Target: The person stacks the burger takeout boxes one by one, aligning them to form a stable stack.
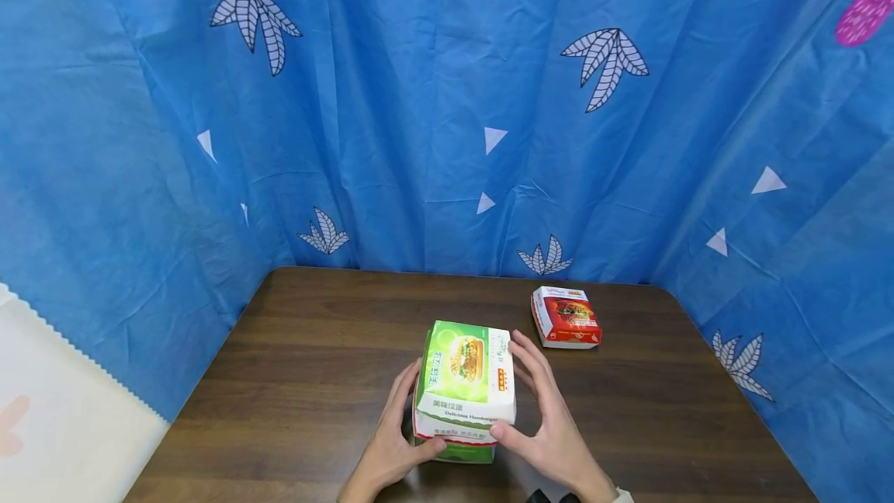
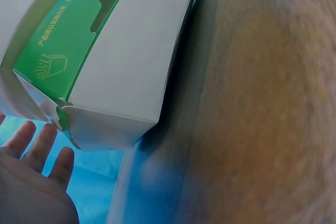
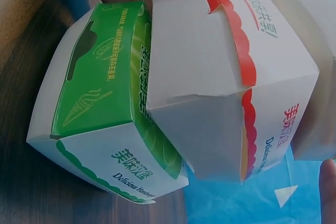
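Observation:
A green-and-white hamburger box point(image 1: 457, 367) tops a stack in the head view. Under it is a white box with red scalloped trim point(image 3: 210, 61), and at the bottom another green hamburger box point(image 3: 100, 77) on the table. In the right wrist view the red-trimmed box sits tilted against the bottom one. My left hand point(image 1: 391, 437) grips the left side, its thumb at the front by the red-trimmed box. My right hand point(image 1: 548, 425) holds the right side, thumb on the top box's front corner. Boxes hide some fingertips. The bottom box point(image 2: 131, 61) also shows in the left wrist view.
A red-and-white burger box point(image 1: 567, 318) lies at the back right of the brown wooden table point(image 1: 314, 355). Behind and around the table hangs a blue patterned curtain point(image 1: 391, 138). A small black object point(image 1: 552, 497) shows at the bottom edge.

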`<state>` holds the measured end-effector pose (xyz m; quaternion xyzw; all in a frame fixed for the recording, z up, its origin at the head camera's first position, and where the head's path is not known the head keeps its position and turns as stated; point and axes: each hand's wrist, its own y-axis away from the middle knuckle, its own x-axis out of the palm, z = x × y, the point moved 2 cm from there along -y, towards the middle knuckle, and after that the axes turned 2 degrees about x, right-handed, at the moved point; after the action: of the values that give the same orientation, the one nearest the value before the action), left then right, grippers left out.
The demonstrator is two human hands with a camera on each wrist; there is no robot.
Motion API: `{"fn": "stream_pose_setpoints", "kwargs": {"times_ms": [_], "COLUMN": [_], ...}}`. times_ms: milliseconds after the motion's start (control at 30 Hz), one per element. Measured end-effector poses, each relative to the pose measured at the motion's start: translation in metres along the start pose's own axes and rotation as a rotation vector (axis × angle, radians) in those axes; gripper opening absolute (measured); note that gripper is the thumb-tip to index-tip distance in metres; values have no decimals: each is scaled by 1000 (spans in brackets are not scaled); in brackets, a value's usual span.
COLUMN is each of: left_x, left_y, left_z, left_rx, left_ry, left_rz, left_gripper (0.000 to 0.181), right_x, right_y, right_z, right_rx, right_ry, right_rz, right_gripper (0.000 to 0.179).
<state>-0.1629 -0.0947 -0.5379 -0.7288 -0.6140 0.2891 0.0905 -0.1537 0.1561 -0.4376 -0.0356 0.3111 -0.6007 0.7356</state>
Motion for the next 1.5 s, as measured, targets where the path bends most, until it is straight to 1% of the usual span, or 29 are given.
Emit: {"fn": "stream_pose_setpoints", "kwargs": {"times_ms": [167,300,533,633,800,867,967,1033,1200,1367,1500], "left_x": [-2,-4,-11,-15,-21,-24,-29,-33,-41,-41,-39], "left_y": [0,-1,-8,-12,-20,-25,-35,-42,-55,-62,-65], "left_z": [1,0,-10,-16,-27,-31,-39,-45,-58,-66,-70], "left_rx": [42,93,194,211,212,232,269,283,280,283,277], "left_ry": [5,-5,21,18,12,16,26,26,21,31,19], "left_rz": [-25,-60,-98,-110,-109,-106,-97,-86,-62,-27,-3], "left_gripper": [105,103,100,100,99,98,99,100,103,104,102], "right_x": [-2,-5,-11,-14,-18,-20,-22,-24,-30,-35,-39], "right_y": [2,3,3,2,0,0,-1,-1,-1,-3,-6], "right_z": [-3,-6,-10,-11,-13,-14,-15,-17,-25,-39,-51], "right_rx": [13,-9,8,3,22,37,43,51,89,147,219], "right_ry": [-6,-7,8,5,-4,-2,8,20,51,98,146], "right_rz": [-10,-17,-20,-21,-27,-37,-69,-91,-156,-248,-323], "right_gripper": [94,93,88,86,79,76,72,70,66,65,65]}}
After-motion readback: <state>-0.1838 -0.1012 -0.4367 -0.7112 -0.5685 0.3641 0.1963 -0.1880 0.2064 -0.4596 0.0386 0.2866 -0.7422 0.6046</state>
